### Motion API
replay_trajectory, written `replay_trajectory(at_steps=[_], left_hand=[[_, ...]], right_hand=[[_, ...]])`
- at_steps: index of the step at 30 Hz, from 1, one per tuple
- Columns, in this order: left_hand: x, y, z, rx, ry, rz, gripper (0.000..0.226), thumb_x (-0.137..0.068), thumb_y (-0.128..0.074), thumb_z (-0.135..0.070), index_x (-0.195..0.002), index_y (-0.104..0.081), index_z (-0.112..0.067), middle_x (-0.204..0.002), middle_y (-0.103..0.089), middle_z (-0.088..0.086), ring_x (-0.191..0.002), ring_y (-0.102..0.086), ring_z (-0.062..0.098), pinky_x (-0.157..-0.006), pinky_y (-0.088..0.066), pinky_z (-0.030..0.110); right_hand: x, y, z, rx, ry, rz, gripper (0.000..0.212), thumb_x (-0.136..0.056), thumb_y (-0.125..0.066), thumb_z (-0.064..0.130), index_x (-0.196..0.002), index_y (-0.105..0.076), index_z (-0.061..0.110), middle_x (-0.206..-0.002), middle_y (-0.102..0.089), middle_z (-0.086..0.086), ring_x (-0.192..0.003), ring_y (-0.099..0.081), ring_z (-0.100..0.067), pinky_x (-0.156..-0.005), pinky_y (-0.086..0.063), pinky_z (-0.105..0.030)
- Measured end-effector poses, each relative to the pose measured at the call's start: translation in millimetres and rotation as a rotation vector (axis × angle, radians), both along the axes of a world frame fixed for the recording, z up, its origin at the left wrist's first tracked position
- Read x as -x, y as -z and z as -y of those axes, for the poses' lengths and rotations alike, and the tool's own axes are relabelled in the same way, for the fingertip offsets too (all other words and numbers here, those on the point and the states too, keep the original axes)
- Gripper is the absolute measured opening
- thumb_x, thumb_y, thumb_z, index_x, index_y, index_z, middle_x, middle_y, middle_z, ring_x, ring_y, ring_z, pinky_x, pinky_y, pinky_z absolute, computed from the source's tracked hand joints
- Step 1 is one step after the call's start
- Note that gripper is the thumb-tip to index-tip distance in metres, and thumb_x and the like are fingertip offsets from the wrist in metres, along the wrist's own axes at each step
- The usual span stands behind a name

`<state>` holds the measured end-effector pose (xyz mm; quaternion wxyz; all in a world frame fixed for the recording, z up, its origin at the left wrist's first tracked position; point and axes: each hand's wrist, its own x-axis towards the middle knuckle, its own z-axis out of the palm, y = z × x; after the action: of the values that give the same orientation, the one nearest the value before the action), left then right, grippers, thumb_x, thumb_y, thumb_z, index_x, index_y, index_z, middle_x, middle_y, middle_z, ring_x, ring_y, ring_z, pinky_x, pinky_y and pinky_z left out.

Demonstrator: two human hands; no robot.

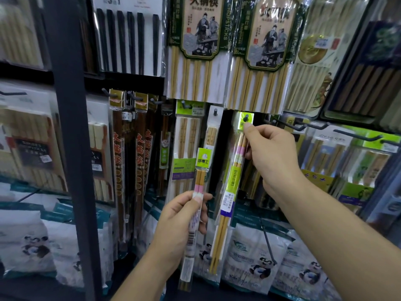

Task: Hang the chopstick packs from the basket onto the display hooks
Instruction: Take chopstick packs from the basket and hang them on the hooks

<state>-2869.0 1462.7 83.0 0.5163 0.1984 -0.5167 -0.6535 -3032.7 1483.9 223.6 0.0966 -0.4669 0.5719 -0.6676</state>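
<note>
Where the shelf post (71, 148) stands, far left: a dark upright edge, with red-lettered packs (138, 161) hanging just right of it.
Left hand (180, 222): fingers curled round a chopstick pack (200, 170), held upright and near, in front of the hung rows. It has a green header card and a barcode label low down.
Top row (201, 40): big packs with "CHOPSTICKS" down the green edge.
Second pack (227, 192): tilted, its green header at a hook (246, 116) whose dark tip shows at the hole. A dark open gap lies behind.
Right hand (271, 157): thumb and forefinger pinch that header.
Bare hooks (303, 127): jutting out right of the hand, with a "JOY-HER" pack (328, 137) behind.
Panda bags (258, 263): lowest row.
</note>
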Motion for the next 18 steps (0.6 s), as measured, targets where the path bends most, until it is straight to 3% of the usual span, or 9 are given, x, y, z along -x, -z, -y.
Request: replay_trajectory(at_steps=[6, 10, 14, 18], left_hand=[[0.1, 2.1, 0.9, 0.052, -0.035, 0.070, 0.024, -0.102, -0.060, -0.018, -0.111, -0.078, -0.030, -0.071, -0.064, 0.006, -0.063, -0.063, 0.020, -0.068, -0.056, 0.031], [5.1, -3.2, -1.8, 0.048, -0.030, 0.022, 0.019, -0.091, -0.069, -0.021, -0.105, -0.079, -0.030, -0.072, -0.069, 0.004, -0.068, -0.067, 0.018, -0.068, -0.060, 0.034], [11.4, -11.3, -4.0, 0.110, -0.019, 0.010, 0.020, -0.091, -0.069, -0.015, -0.100, -0.080, -0.029, -0.074, -0.068, 0.002, -0.067, -0.066, 0.015, -0.064, -0.057, 0.025], [14.7, -18.1, -5.6, 0.159, 0.008, -0.003, 0.020, -0.091, -0.069, -0.014, -0.106, -0.079, -0.024, -0.078, -0.071, 0.001, -0.072, -0.068, 0.015, -0.067, -0.058, 0.026]], right_hand=[[0.5, 18.5, -6.9, -0.009, 0.091, -0.085, 0.036, -0.092, -0.071, 0.045, -0.069, -0.059, 0.020, -0.052, -0.052, 0.012, -0.051, -0.049, -0.003, -0.050, -0.041, -0.014], [-5.4, 32.6, -18.0, -0.035, 0.037, -0.129, 0.032, -0.094, -0.068, 0.043, -0.072, -0.062, 0.021, -0.052, -0.048, 0.013, -0.048, -0.042, -0.001, -0.049, -0.038, -0.017], [-20.3, 31.6, -26.7, -0.080, -0.173, -0.203, 0.014, -0.096, -0.067, 0.035, -0.085, -0.072, 0.027, -0.073, -0.068, 0.004, -0.058, -0.055, 0.000, -0.055, -0.047, -0.015], [-22.8, 26.9, -28.1, -0.062, -0.170, -0.259, 0.019, -0.099, -0.065, 0.024, -0.082, -0.073, 0.024, -0.063, -0.064, 0.014, -0.057, -0.054, 0.002, -0.056, -0.045, -0.013]])
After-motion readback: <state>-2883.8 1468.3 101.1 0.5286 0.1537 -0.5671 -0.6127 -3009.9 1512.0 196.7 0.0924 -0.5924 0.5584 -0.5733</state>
